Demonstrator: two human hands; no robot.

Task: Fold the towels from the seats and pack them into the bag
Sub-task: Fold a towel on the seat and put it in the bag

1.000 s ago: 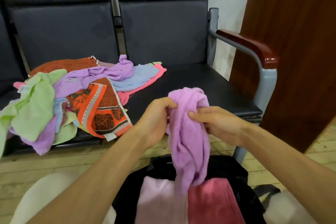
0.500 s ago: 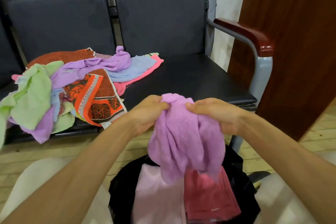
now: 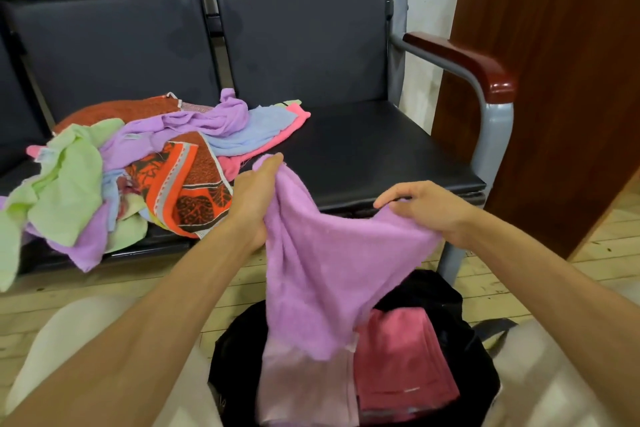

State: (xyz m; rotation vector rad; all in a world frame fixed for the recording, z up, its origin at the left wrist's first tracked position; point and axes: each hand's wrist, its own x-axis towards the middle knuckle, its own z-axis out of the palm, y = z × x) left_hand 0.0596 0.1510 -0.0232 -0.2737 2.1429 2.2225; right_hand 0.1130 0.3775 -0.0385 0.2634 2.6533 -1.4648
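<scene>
A lilac towel [image 3: 322, 263] hangs spread between my hands above the open black bag [image 3: 443, 291]. My left hand [image 3: 254, 198] grips its upper left corner. My right hand [image 3: 426, 206] pinches its upper right edge. Inside the bag lie a folded pale pink towel [image 3: 304, 388] and a folded deep pink towel [image 3: 401, 360]. A heap of unfolded towels [image 3: 131, 170] in green, lilac, blue, pink and orange print lies on the left seat.
The black seat [image 3: 374, 156] right of the heap is bare. A metal armrest with a wooden top [image 3: 460, 59] bounds it on the right, with a brown wooden panel [image 3: 554, 97] beyond. My knees flank the bag on a wooden floor [image 3: 104, 288].
My hands have moved apart, spreading the bunched lilac towel into a wide sheet over the bag.
</scene>
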